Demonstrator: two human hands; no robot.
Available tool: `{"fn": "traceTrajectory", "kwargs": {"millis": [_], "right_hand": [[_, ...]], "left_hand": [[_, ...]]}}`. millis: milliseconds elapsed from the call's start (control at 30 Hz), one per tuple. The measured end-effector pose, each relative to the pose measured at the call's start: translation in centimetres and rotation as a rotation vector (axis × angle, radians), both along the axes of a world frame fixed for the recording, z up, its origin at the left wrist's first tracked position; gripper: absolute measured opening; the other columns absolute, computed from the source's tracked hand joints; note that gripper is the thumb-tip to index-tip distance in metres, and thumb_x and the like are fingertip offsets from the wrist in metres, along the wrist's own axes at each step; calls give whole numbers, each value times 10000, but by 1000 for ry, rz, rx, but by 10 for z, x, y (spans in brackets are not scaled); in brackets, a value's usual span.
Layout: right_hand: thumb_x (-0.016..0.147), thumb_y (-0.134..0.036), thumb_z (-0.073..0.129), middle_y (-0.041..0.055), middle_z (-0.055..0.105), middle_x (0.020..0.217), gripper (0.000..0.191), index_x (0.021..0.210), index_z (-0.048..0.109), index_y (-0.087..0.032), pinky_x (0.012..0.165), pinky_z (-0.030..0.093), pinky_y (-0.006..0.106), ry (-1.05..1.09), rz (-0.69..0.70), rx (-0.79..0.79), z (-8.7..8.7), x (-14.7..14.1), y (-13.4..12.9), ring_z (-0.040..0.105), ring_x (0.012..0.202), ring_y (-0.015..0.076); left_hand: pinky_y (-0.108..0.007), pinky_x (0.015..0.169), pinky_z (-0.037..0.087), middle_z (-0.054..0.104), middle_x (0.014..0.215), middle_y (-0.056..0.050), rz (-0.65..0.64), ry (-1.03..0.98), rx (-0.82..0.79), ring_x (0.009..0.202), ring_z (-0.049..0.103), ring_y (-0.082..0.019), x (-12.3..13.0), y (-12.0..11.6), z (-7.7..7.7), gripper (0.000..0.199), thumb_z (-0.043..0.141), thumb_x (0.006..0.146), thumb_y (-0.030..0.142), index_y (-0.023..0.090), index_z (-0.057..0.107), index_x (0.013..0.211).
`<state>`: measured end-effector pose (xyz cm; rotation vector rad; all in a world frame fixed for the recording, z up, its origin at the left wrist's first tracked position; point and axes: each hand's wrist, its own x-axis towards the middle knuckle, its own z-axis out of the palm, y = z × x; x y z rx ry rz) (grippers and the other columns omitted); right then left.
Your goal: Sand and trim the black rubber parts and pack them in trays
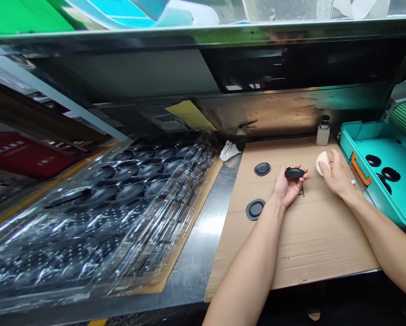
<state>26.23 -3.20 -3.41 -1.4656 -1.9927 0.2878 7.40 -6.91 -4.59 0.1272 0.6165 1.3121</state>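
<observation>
My left hand (287, 189) is palm up, its fingers closed around a black oval plastic part (294, 173) held just above the cardboard sheet (305, 244). To its right, my right hand (337, 176) grips a cream-coloured round pad (322, 164), which looks like a sponge, between thumb and fingers. The pad and the black part are apart. Left of my left hand, one black oval part (262, 169) lies on the cardboard. Nearer to me lies another black oval part (256, 209), close to my left forearm.
Stacked clear plastic trays (121, 235) with several black parts fill the left side. A turquoise bin (403, 199) holding several black discs stands at right. Behind the cardboard are a small pump bottle (323, 131) and a crumpled white cloth (229, 151). A metal shelf (203, 38) crosses above.
</observation>
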Motion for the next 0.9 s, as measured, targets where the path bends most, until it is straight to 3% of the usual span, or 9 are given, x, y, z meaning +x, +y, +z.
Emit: {"fn": "traceTrajectory", "kwargs": {"millis": [33,100,233,333,400,467,633,800,900], "right_hand": [[999,-461,462,219,587,1392,633,1508,331,-108,926,474,384,-4,44,12,0,2,1,612,1184,311],[982,-474,491,196,586,1392,573,1450,431,-149,946,477,392,-106,99,-3,6,7,0,600,1204,312],[927,-562,559,168,655,1259,468,1208,617,-192,893,475,427,-453,39,-88,25,25,-6,612,1143,349],[859,-501,658,148,700,1126,358,1051,686,-200,794,458,377,-614,61,-226,32,34,-6,638,1025,325],[906,-405,609,110,722,969,221,939,711,-211,733,426,334,-577,162,-257,32,34,-4,648,896,265],[963,-351,534,82,715,896,234,921,718,-213,714,406,312,-417,265,-164,31,29,-4,635,830,224],[1022,-330,464,88,687,1008,295,992,728,-201,820,439,301,-49,399,76,28,10,-12,619,926,209],[1046,-289,430,86,631,992,321,1031,738,-200,801,440,292,-73,465,97,16,-7,-23,577,891,195],[1040,-281,447,70,613,958,301,1018,738,-205,778,413,289,-178,427,97,11,-13,-28,554,863,189]], "left_hand": [[-177,500,542,705,895,-171,-24,-25,-37,639,675,-141,-3,-1,1,614,294,1039,593,89,645,1038],[-158,437,508,699,855,-172,-61,-68,-100,545,619,-109,-7,-3,2,657,224,1052,571,65,642,1016],[-160,421,506,709,851,-175,-68,-96,-136,508,601,-102,-8,-5,3,635,208,1066,513,45,638,1080],[-174,427,515,712,826,-172,-68,-71,-121,522,618,-120,-6,-4,4,646,204,1064,511,36,639,1120],[-170,425,510,706,788,-166,-81,-47,-103,523,623,-124,-5,-4,5,660,198,1063,519,37,648,1093],[-160,423,505,700,761,-161,-94,-21,-93,514,623,-120,-5,-4,5,662,197,1064,520,43,655,1035],[-160,421,504,703,728,-161,-116,88,-78,498,632,-121,-1,-5,5,704,159,1065,524,41,666,996],[-211,408,514,709,677,-140,-249,297,64,481,647,-156,17,-9,-2,713,275,1034,622,52,699,973],[-208,397,491,697,625,-107,-245,432,137,484,655,-163,27,-12,-6,657,382,1009,644,84,715,933]]}}
